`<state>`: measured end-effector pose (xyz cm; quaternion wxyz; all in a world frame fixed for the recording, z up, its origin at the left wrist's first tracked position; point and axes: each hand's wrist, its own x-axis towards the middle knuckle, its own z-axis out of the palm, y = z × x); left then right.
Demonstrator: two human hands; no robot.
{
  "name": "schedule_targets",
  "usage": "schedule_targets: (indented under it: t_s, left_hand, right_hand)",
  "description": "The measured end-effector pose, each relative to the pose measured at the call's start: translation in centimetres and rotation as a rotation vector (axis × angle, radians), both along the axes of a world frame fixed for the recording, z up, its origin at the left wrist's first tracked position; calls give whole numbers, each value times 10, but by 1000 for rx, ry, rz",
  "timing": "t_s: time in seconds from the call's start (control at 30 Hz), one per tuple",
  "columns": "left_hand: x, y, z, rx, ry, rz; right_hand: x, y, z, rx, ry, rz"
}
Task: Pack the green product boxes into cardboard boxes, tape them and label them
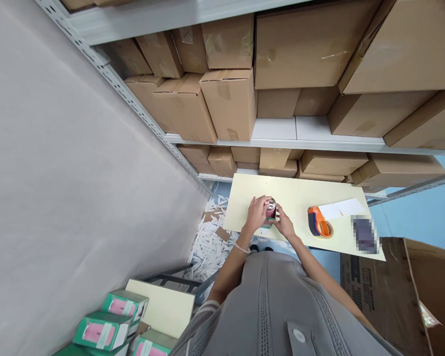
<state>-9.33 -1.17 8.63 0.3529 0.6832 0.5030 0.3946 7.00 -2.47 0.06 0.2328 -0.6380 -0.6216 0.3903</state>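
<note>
Over the pale yellow table [282, 190], a pink tumbler-like item [270, 212] with a shiny metal top stands between my hands. Green and pink packaging, apparently a small box [267, 223], surrounds its lower part. My left hand [258, 212] curls around the item's upper left side, fingers near the metal top. From the right, my right hand [284, 225] grips the side of the box with thumb and fingers. The contact points are partly hidden by the fingers.
An orange and blue tape dispenser [318, 222] and white paper [340, 208] lie on the table's right. Shelves of cardboard boxes [228, 104] rise ahead. Paper strips [207, 247] cover the floor at left. Green boxes [102, 330] are behind left; a large carton [378, 287] stands right.
</note>
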Motion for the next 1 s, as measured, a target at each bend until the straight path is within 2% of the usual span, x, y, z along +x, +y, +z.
schedule_targets:
  t_s: [0.13, 0.3, 0.4, 0.47, 0.57, 0.67, 0.83, 0.93, 1.0]
  left_hand:
    - [1, 7, 25, -12, -400, 102]
    - [-17, 11, 67, -12, -879, 363]
    - [-39, 10, 89, -33, -1072, 481]
    - [-54, 8, 97, -22, -1152, 499]
    - [-69, 2, 96, -44, -1222, 503]
    - [-75, -3, 84, -110, -1237, 554]
    - [-74, -8, 72, -168, -1238, 579]
    - [-72, -8, 76, -150, -1254, 562]
    - [-70, -7, 81, -149, -1264, 543]
  right_hand:
    - [-1, 3, -3, 7, 90, -4]
    - [0, 13, -5, 58, 198, -36]
    - [3, 20, -6, 36, 242, -164]
    - [6, 25, -9, 0, 297, -312]
    - [11, 32, -17, -197, 451, -519]
    - [13, 35, -25, -387, 536, -562]
    - [18, 26, -28, -483, 505, -530]
    - [22, 20, -24, -502, 453, -495]
    - [23, 21, -13, -474, 420, -482]
